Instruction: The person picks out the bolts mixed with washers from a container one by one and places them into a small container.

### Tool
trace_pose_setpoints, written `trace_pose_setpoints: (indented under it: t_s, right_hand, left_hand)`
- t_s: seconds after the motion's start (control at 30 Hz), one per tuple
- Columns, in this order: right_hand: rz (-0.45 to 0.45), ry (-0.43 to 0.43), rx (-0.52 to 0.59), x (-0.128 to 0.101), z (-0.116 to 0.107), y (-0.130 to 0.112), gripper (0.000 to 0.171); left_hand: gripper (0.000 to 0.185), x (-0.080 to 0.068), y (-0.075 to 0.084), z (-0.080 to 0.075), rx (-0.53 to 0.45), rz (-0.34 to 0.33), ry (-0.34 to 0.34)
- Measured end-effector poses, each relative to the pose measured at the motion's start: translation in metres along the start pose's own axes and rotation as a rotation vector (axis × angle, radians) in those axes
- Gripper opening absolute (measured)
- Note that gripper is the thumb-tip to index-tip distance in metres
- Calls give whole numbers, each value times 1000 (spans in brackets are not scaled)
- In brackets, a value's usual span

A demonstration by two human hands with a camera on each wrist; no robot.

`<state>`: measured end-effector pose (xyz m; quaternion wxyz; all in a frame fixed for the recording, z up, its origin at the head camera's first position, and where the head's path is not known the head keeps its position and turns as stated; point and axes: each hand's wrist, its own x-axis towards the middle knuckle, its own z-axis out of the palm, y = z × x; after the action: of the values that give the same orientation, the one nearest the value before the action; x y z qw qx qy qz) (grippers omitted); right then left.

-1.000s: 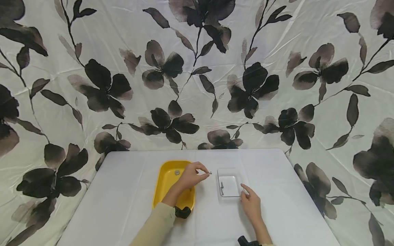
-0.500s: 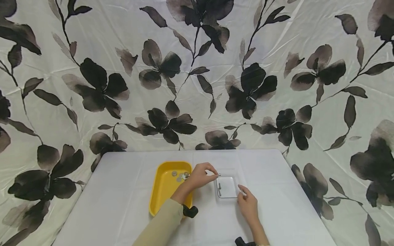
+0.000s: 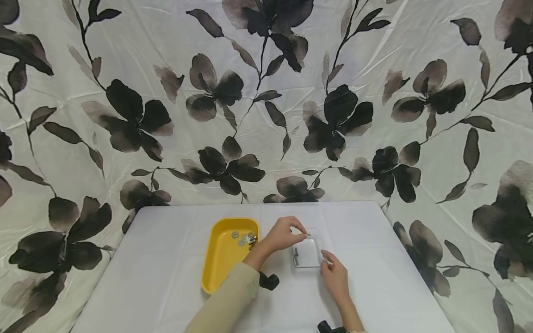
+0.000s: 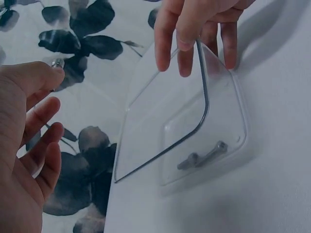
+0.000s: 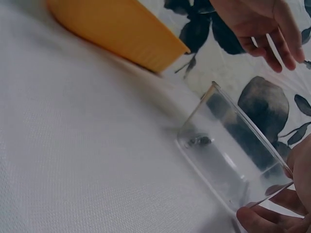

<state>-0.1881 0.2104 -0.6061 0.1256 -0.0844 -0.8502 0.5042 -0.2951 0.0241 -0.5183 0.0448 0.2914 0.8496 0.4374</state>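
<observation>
A small clear plastic container stands on the white table, with one metal bolt lying in it. My left hand hovers over the container's far left edge and pinches a small metal screw between thumb and forefinger. My right hand holds the container's near right rim, its fingers curled over the edge. In the right wrist view the container shows the bolt at its bottom, with the left hand above.
A yellow tray sits left of the container and holds a few small metal parts at its far end. A floral cloth hangs behind and around the table. A black wrist strap shows under the left sleeve.
My left hand has carried the screw rightward from beside the yellow tray to above the clear container. The right hand has stayed on the container's rim.
</observation>
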Motion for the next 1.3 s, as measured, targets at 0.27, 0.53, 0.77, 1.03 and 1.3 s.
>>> trace_pose_setpoints:
  t_s: [0.27,0.53,0.77,1.03,1.3]
  right_hand:
    - [-18,7,33,2,2,-1,33]
    - [-7,-18,48,3,1,-1,34]
    - [9,-24,68,2,-3,1,34]
    - [7,-24,75,0,-2,1,33]
    - [-4,-39,94,-2,-1,3,33]
  left_hand:
    - [7,5,-2,13,5,-13,32]
    - [6,7,-6,23,38,-26,42]
    - [5,7,-4,27,46,-29,33]
    - [7,5,-6,31,17,-33,48]
    - [8,3,-7,37,3,-55,56]
